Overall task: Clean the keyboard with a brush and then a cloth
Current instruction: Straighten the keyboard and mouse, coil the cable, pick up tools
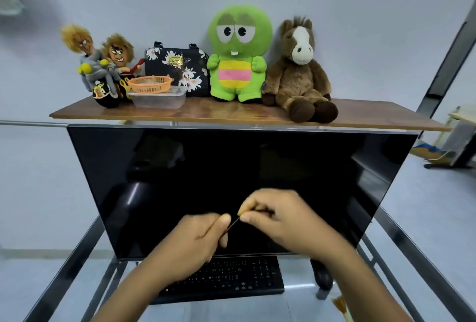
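A black keyboard point(239, 279) lies on the glass desk below the monitor, its left part hidden by my left forearm. Both hands are raised above it, in front of the dark screen. My left hand point(198, 241) and my right hand point(280, 221) each pinch one end of a thin dark stick-like thing point(233, 223) that runs between them; what it is I cannot tell. A brush point(340, 305) with yellowish bristles and a pale handle lies on the desk at the lower right, apart from both hands.
A large black monitor point(231, 167) stands right behind the keyboard. A black mouse point(322, 275) sits to the keyboard's right. Above, a wooden shelf point(231, 113) carries plush toys, a floral bag, an orange basket and a plastic box. Metal frame bars flank the glass desk point(296, 306).
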`<act>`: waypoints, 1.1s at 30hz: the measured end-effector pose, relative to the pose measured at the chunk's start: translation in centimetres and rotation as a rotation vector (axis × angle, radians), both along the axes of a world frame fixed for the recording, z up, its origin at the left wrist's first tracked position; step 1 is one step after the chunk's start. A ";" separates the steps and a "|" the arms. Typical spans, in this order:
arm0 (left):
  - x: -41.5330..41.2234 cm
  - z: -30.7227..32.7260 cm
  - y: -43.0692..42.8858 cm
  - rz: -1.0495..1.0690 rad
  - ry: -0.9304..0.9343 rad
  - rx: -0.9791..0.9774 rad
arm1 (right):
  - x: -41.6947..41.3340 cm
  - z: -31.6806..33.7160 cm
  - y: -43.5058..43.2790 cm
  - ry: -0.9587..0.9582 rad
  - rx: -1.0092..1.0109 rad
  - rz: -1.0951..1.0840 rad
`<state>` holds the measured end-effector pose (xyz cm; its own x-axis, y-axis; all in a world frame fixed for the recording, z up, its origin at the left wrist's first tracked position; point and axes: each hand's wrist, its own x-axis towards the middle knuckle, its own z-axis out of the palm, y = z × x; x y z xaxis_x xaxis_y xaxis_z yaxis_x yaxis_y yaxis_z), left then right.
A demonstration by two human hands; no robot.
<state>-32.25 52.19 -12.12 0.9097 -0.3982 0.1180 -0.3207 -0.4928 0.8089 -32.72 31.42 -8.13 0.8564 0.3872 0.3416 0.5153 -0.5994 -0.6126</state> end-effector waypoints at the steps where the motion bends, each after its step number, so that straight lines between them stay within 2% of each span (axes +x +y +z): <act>1: -0.7 -0.1 0.1 -0.066 0.128 -0.082 | 0.4 0.7 -0.8 0.008 0.040 -0.011; 3: -1.8 0.2 0.2 -0.212 0.297 -0.294 | 1.2 1.0 -1.8 0.035 0.136 -0.039; 5: -2.5 1.1 -0.3 -0.330 0.402 -0.664 | 1.8 0.1 -1.6 -0.006 0.161 -0.108; 7: -2.5 1.8 -1.1 -0.262 0.435 -1.031 | 1.9 -2.1 -0.1 -0.055 0.136 -0.135; 9: -1.6 2.2 -1.7 -0.065 0.361 -1.174 | 0.9 -4.4 2.2 -0.048 0.039 -0.058; 11: -0.3 2.2 -1.6 0.158 0.177 -0.997 | -0.7 -5.4 4.2 -0.052 -0.180 0.048; 13: 0.6 1.3 -1.2 0.285 -0.053 -0.611 | -1.9 -4.7 4.9 -0.077 -0.314 0.096; 15: 0.7 0.1 -1.3 0.225 -0.151 -0.303 | -2.0 -2.7 4.4 -0.153 -0.231 0.098; 16: 0.4 -0.2 -1.6 0.182 -0.134 -0.241 | -1.9 -1.7 3.9 -0.171 -0.186 0.097; 23: -1.0 0.7 -2.4 -0.135 0.285 -0.343 | -0.2 0.3 1.2 -0.139 -0.044 0.068; 29: -1.3 1.0 -2.8 -0.173 0.636 -0.646 | -0.2 -1.3 1.0 0.141 0.215 0.075; 31: -1.2 0.8 -2.8 -0.161 0.693 -0.680 | -0.3 -2.0 0.9 0.196 0.235 0.004; 33: -1.0 0.3 -2.7 -0.096 0.623 -0.627 | -0.5 -2.5 0.7 0.229 0.242 -0.063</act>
